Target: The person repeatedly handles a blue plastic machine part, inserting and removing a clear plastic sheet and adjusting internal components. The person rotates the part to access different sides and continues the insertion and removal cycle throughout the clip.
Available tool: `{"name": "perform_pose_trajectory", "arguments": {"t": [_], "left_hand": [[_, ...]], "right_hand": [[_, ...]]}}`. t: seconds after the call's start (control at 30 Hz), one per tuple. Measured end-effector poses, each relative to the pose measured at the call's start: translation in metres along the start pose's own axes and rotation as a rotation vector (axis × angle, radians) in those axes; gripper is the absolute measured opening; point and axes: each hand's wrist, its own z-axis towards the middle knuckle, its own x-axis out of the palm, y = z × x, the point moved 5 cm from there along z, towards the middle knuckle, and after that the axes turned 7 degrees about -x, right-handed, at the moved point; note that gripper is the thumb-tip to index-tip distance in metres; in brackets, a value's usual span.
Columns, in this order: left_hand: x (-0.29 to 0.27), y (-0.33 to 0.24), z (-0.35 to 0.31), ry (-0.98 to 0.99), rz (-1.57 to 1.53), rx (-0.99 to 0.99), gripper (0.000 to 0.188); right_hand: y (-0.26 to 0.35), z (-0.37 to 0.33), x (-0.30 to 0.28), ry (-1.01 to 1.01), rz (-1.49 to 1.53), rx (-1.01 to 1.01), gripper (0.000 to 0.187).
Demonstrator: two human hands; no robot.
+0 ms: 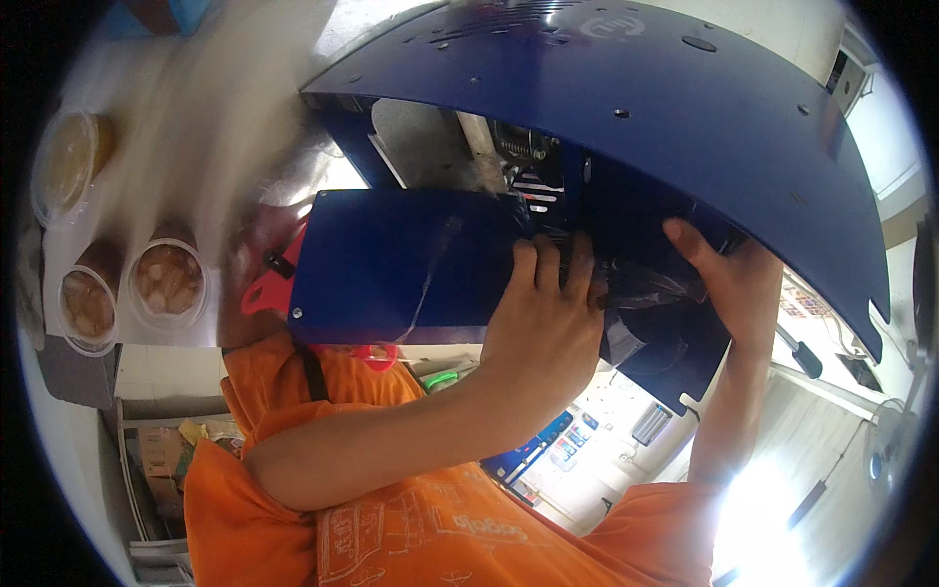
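While my left hand (pixel 543 328) lies flat with its fingers (pixel 553 264) spread over the edge of the blue plate (pixel 391 264), its grip is loose and wraps around nothing. The fingertips touch a clear plastic bag (pixel 641 293) that sits crumpled in the dark gap of the machine. My right hand (pixel 729 279) is just beside it, on the other side of the bag. Its thumb points up and in, and its palm presses on the bag, but I cannot tell if its grip is closed on the plastic, since the fingers are hidden behind.

The bag is between my two hands, under the big curved blue cover (pixel 665 108) and next to the flat blue plate. Behind the plate I see a metal spring and small silver parts (pixel 523 157) inside the machine. A red piece (pixel 269 284) sticks out at the plate's left side.

Far to the left, on a white bench (pixel 127 338), stand three clear cups of food (pixel 166 279) with lids. My orange sleeves (pixel 293 450) fill the bottom of the view
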Motion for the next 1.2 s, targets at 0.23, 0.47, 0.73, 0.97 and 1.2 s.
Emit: {"name": "perform_pose_trajectory", "arguments": {"t": [0.23, 0.47, 0.73, 0.97, 1.2], "left_hand": [[-0.004, -0.001, 0.004, 0.049, 0.075, -0.019, 0.048], [-0.004, 0.002, 0.010, 0.131, -0.003, 0.002, 0.041], [0.005, -0.001, 0.015, 0.246, -0.167, 0.019, 0.046], [0.001, -0.007, 0.010, 0.233, -0.080, -0.005, 0.050], [0.012, -0.005, 0.011, 0.094, 0.214, 0.047, 0.041]], "right_hand": [[-0.025, -0.003, 0.004, 0.170, 0.098, 0.076, 0.090], [-0.019, -0.007, -0.002, 0.103, 0.235, -0.036, 0.067], [-0.042, -0.001, -0.004, 0.188, 0.365, -0.058, 0.045], [-0.034, 0.012, -0.016, 0.051, 0.021, -0.108, 0.030], [0.102, -0.021, 0.001, 0.208, -0.449, -0.674, 0.031]]}}
